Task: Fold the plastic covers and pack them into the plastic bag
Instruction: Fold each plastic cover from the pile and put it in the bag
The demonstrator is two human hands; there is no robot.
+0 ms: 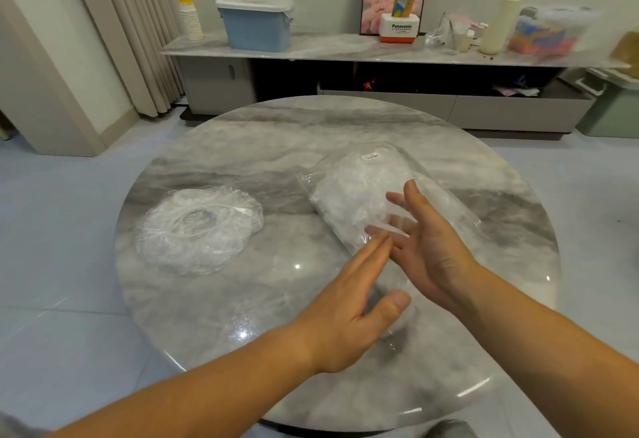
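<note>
From the head camera, we see the plastic bag (363, 188) lying stuffed on the table (311, 126), its near end angled toward us, probably for easy filling. The loose covers (197, 230) wait well to its left. Our left hand (349, 309) and right hand (432, 247) hover at that end, fingers straight and spread, gripping nothing we can make out.

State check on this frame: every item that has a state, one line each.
plastic covers: stacked on the table, spread flat, not folded
plastic bag: lying on the table, stuffed full; cannot tell whether the mouth is open
left hand: open, fingers straight, at the bag's near end
right hand: open, fingers spread, at the bag's near end
blue box: lid on
paper cups: stacked
</note>
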